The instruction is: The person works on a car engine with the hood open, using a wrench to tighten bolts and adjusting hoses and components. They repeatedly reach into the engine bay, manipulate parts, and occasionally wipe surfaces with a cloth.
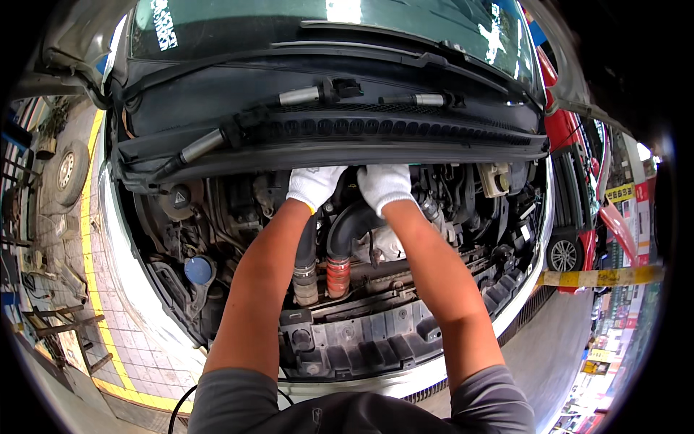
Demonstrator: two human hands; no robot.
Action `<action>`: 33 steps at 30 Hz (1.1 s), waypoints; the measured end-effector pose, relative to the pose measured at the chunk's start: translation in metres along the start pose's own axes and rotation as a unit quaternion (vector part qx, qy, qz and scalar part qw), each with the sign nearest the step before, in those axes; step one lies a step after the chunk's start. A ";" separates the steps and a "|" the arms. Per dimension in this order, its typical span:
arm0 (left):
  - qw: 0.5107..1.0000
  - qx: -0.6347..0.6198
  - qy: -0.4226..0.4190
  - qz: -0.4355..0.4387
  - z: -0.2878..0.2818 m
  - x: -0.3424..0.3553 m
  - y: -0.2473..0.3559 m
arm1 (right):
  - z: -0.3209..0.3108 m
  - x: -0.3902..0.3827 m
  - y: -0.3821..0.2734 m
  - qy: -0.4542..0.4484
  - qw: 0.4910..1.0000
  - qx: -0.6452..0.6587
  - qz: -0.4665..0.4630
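Observation:
Both my arms reach into the engine bay of a white vehicle. My left hand (316, 186) and my right hand (387, 186), in white knit gloves, are side by side at the rear of the engine. The front edge of the black cowl panel (434, 154) hides their fingers, so what they touch or hold cannot be seen. Just below my right hand curves a thick black hose (348, 226), leading to an orange-red ribbed coupling (337, 277). On the cowl lie three ignition coils: one at left (201, 147), one in the middle (300, 95), one at right (426, 99).
A blue cap (197, 270) and a round reservoir (178, 197) sit at the bay's left. The front crossmember (354, 351) runs near my body. A loose wheel (71, 172) stands on the left floor; a red car (567, 210) is at right.

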State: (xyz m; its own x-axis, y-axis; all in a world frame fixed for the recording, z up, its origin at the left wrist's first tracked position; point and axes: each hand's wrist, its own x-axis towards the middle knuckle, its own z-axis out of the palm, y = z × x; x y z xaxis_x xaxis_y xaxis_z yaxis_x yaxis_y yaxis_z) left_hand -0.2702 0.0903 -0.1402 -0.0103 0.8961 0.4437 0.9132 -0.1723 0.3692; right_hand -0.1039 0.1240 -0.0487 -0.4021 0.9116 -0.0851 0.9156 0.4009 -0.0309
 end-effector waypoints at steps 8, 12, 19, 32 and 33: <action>0.999 -0.021 0.026 0.016 -0.006 0.000 0.004 | -0.025 -0.006 -0.013 -0.008 1.000 -0.009 0.020; 0.999 -0.003 -0.047 0.001 -0.007 0.003 0.002 | -0.026 -0.021 -0.035 -0.124 0.991 0.016 0.038; 0.999 0.017 0.045 0.023 0.013 0.000 -0.002 | 0.000 -0.007 0.011 0.070 0.996 -0.023 0.049; 0.998 0.054 -0.031 0.019 0.006 0.002 -0.007 | -0.012 -0.027 -0.019 -0.058 0.997 -0.021 0.044; 0.992 0.025 -0.121 -0.033 -0.012 0.007 0.008 | -0.018 -0.039 -0.032 -0.110 0.992 0.019 0.053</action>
State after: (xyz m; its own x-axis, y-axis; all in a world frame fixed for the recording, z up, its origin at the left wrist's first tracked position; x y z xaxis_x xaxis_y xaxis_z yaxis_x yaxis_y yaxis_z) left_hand -0.2682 0.0906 -0.1240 0.0217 0.9778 0.2086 0.9327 -0.0949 0.3481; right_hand -0.1178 0.0770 -0.0268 -0.2964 0.9050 -0.3052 0.9538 0.2966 -0.0469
